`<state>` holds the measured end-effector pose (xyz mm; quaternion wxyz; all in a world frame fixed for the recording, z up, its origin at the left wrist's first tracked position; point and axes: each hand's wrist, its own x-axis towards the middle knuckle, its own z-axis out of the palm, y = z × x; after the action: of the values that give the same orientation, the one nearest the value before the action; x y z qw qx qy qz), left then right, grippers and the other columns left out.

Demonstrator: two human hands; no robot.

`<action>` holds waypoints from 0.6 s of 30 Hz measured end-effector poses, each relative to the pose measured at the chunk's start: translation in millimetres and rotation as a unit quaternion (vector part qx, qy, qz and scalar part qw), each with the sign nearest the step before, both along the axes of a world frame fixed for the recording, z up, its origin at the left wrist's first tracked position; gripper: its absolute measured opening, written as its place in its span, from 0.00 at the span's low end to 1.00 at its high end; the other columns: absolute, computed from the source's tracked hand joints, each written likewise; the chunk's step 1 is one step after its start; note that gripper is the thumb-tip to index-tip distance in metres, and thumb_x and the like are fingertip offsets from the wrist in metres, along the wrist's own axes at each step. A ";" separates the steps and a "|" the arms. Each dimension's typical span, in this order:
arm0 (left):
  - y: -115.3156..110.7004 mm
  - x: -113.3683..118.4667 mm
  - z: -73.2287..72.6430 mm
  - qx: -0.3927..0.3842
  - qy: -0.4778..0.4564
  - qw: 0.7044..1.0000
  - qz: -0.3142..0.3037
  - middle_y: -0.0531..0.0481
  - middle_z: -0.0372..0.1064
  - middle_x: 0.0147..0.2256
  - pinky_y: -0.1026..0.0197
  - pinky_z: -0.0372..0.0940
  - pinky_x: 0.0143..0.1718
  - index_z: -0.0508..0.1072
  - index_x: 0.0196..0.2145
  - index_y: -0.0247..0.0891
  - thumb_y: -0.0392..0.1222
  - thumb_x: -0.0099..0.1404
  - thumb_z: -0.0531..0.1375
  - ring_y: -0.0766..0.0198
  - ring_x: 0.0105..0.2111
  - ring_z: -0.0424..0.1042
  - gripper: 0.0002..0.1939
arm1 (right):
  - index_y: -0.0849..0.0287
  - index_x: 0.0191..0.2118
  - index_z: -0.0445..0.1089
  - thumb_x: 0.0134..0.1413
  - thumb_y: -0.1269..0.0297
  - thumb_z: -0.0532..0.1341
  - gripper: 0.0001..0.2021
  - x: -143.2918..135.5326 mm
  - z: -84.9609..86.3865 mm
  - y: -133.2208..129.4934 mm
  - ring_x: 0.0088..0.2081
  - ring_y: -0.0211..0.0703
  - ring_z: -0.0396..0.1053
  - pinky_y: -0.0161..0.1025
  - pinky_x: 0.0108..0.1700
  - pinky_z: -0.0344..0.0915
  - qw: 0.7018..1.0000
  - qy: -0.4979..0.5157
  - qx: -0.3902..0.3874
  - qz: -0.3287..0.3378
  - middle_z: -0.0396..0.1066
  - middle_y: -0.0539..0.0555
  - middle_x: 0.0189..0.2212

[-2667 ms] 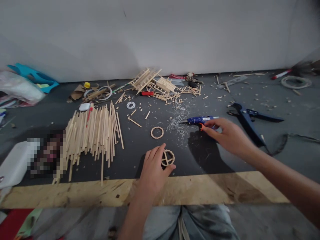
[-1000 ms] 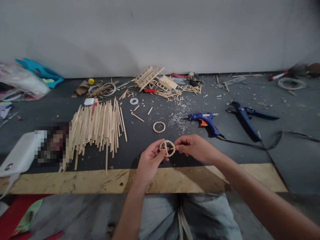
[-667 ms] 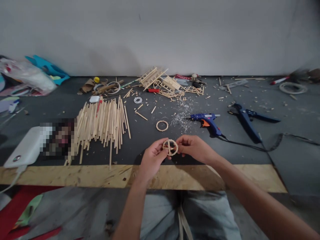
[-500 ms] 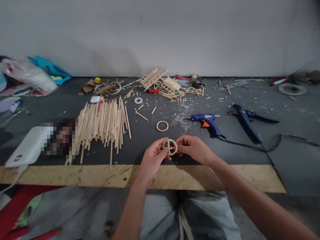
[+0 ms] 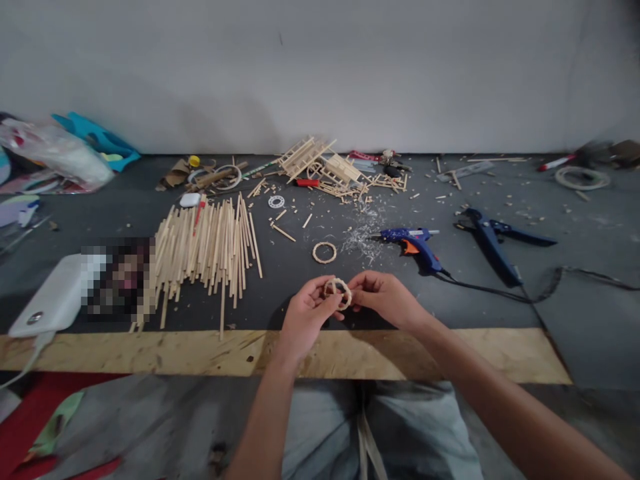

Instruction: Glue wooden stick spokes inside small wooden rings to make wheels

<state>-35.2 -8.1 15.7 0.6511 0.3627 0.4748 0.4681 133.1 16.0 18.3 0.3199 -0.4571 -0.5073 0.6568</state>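
Note:
Near the table's front edge, my left hand (image 5: pixel 310 312) pinches a small wooden ring (image 5: pixel 346 299) between thumb and fingers. A short stick piece shows inside the ring, partly hidden by my left thumb. On the ring's right side, the closed fingertips of my right hand (image 5: pixel 383 297) are at its rim; whether they grip the ring or a small piece is too small to tell. A second wooden ring (image 5: pixel 325 253) lies flat on the dark table just beyond my hands. To the right rests a blue glue gun (image 5: pixel 417 247) with an orange trigger.
Loose sticks (image 5: pixel 210 247) cover the left middle, beside a white power bank (image 5: pixel 55 293). A blue cutter (image 5: pixel 493 247) and a black cable (image 5: pixel 500 292) lie right. Wooden models (image 5: pixel 310 158) and scraps stand at the back.
The ring in my hands has turned, so it looks narrower and its inner stick shows less. My left thumb covers more of it. The things on the table have stayed put.

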 end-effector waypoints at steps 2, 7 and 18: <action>-0.1 0.9 0.1 0.002 0.011 1.000 0.005 0.48 0.73 0.32 0.65 0.68 0.24 0.70 0.42 0.34 0.39 0.52 0.65 0.65 0.28 0.72 0.18 | 0.60 0.32 0.69 0.45 0.59 0.64 0.10 -0.2 -0.2 -0.7 0.26 0.33 0.67 0.33 0.32 0.65 1.000 -0.003 0.002 -0.002 0.71 0.48 0.26; -0.3 3.7 0.8 0.004 0.029 0.999 0.020 0.50 0.72 0.30 0.66 0.67 0.22 0.70 0.38 0.34 0.40 0.52 0.65 0.67 0.26 0.71 0.15 | 0.60 0.33 0.70 0.49 0.57 0.61 0.11 -1.5 2.3 -3.5 0.27 0.33 0.67 0.34 0.33 0.65 1.000 0.000 0.003 -0.010 0.71 0.49 0.28; -1.6 7.7 1.7 0.006 0.052 0.998 0.035 0.49 0.72 0.31 0.66 0.68 0.22 0.70 0.38 0.34 0.41 0.52 0.64 0.65 0.28 0.71 0.15 | 0.59 0.36 0.70 0.47 0.59 0.62 0.11 -4.9 3.6 -6.9 0.26 0.35 0.66 0.34 0.31 0.63 0.995 -0.084 0.028 -0.040 0.71 0.50 0.28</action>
<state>-27.5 -9.7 17.4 0.6064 0.3738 0.5180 0.4735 128.2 9.2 22.0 0.3149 -0.5208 -0.5322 0.5885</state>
